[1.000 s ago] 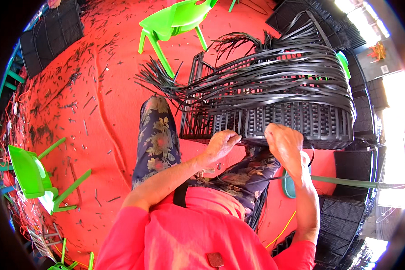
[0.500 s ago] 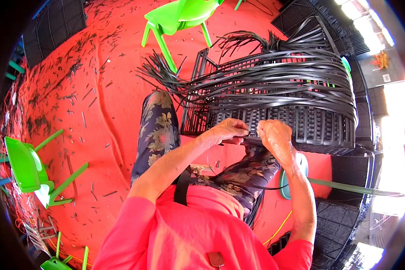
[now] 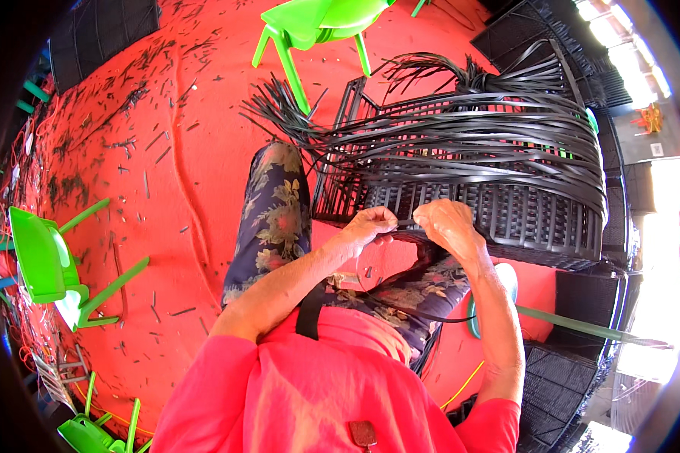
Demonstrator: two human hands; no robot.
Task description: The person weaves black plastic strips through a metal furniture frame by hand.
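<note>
Before me a black woven basket (image 3: 540, 219) lies with its near side toward my lap, its lower band woven with black strips. A bundle of long loose black plastic strips (image 3: 461, 140) is draped across its top. At the basket's near edge my left hand (image 3: 372, 225) pinches a black strip (image 3: 408, 225) between thumb and fingers. My right hand (image 3: 449, 226) is closed on the same strip a little to the right, against the woven edge. A short stretch of strip shows between the two hands.
A green plastic chair (image 3: 310, 26) stands beyond the basket, and another green chair (image 3: 41, 257) at the left. Black strip scraps (image 3: 72, 189) litter the red floor covering (image 3: 174, 249). Dark woven panels (image 3: 551, 392) line the right, where a green pole (image 3: 582, 323) lies.
My left hand has drawn left, away from my right hand, and a length of strip now shows between them. The whole view has shifted slightly.
</note>
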